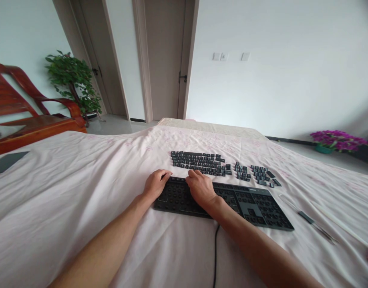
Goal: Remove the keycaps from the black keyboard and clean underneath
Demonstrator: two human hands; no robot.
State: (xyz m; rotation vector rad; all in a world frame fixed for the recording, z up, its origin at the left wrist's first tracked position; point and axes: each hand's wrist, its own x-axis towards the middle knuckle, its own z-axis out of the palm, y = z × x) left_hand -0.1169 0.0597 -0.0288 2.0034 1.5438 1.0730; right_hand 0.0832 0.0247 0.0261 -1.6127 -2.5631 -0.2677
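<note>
A black keyboard [256, 212] lies on the cloth, slightly askew, with most of its key places bare of caps. My left hand [156, 185] is closed at its back left corner, thumb and fingers on the edge. My right hand [199, 187] is over the back row, fingers bent and tips pinched together. Whatever is between those tips is too small to make out. Just behind the keyboard, loose black keycaps [198, 162] lie in rows, with smaller groups of keycaps [242, 172] and number-pad keycaps [260, 174] to the right.
A keycap puller [306, 217] with wire prongs lies right of the keyboard. The keyboard's cable [216, 256] runs toward me between my arms. Pale floral cloth [111, 168] covers the surface. A dark flat object [8, 162] rests at the far left, near a wooden chair [36, 104].
</note>
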